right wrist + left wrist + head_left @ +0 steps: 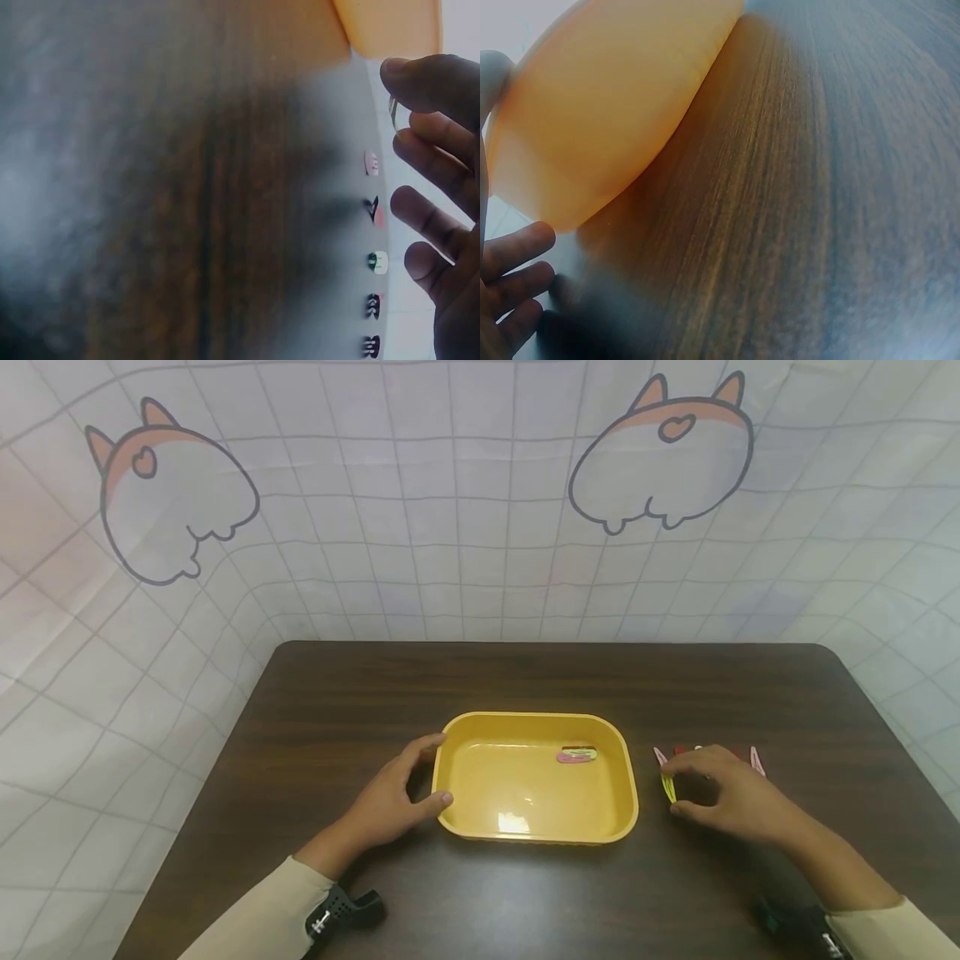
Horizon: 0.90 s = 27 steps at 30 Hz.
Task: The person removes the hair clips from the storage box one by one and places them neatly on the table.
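A yellow-green snap hair clip [668,787] stands upright between the thumb and index finger of my right hand [731,795], which pinches it to the right of the tray. The clip shows edge-on in the right wrist view. My left hand [390,793] rests at the left end of the yellow tray [536,840], thumb tip over the rim and index fingertip at the upper corner, fingers spread. Inside the tray, toward the right, a pink clip [573,758] lies beside a yellow-green and a dark red one.
Behind my right hand lies a row of several clips, among them a pink clip [757,761] at its right end and another pink clip [659,756] at its left. All stand on a dark wooden table [360,685]. A white grid-patterned cloth [480,510] hangs beyond the table's back edge.
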{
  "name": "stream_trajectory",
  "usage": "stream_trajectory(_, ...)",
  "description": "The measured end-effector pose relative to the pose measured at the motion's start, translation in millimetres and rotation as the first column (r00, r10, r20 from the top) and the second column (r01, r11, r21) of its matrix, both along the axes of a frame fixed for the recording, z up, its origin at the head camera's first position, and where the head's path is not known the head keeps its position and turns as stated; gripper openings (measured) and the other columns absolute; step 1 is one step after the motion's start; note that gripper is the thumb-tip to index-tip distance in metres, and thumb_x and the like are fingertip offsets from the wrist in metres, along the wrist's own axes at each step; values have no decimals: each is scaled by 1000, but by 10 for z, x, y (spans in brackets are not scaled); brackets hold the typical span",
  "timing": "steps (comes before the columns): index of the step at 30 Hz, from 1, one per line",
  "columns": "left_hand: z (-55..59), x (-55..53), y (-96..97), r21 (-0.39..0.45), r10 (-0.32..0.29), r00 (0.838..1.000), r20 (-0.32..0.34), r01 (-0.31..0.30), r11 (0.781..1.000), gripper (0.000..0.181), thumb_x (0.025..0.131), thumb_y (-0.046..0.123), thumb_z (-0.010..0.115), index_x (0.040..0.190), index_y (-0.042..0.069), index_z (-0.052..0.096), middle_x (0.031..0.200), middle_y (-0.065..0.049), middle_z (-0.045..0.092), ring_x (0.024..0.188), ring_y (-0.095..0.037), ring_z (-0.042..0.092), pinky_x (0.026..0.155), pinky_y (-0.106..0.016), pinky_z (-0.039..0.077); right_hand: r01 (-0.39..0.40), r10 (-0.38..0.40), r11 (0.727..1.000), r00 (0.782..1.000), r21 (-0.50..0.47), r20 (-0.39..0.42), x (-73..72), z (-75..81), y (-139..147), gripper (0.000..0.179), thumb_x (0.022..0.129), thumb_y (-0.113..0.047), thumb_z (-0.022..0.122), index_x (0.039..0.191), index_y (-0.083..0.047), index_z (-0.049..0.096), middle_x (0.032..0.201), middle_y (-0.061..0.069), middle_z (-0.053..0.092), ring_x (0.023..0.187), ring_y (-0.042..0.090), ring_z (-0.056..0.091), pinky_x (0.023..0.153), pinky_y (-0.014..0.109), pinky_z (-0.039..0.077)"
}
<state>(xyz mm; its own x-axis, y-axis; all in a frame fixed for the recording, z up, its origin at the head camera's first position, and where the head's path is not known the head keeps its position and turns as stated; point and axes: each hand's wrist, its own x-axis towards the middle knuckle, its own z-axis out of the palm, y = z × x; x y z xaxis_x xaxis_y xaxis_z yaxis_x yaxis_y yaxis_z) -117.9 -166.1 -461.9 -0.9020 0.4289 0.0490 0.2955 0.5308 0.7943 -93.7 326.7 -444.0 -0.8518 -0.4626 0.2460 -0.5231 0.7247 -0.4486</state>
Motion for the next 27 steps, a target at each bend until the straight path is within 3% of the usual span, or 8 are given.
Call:
stream_trajectory(9, 8, 11, 3, 8, 1, 1000, -1, -1, 1000, 78, 89, 45, 76, 155, 35, 37, 136, 4, 60, 138, -24, 46, 112, -60, 33, -7, 7, 999, 1000, 36, -8, 31, -46, 60, 48, 68, -21, 97, 110, -20, 74, 109, -12, 70, 103, 16, 60, 93, 15, 38)
stream_trajectory(17, 17, 15, 9, 7, 5, 1000, 4, -5, 1000, 77, 89, 45, 76, 155, 34, 37, 136, 4, 60, 138, -24, 46, 112, -60, 33, -17, 17, 998, 1000, 58, -6, 34, -55, 94, 47, 67, -20, 97, 109, -22, 75, 110, -17, 70, 101, 10, 58, 88, 27, 42)
stream_trajectory(27, 39, 21, 14, 5, 15, 1000, 14, -15, 1000, 77, 89, 46, 76, 155, 34, 37, 136, 3, 59, 139, -26, 46, 112, -62, 32, -25, 25, 998, 1000, 63, 4, 29, -35, 89, 49, 65, -18, 97, 110, -21, 75, 111, -16, 70, 101, 10, 58, 88, 25, 42)
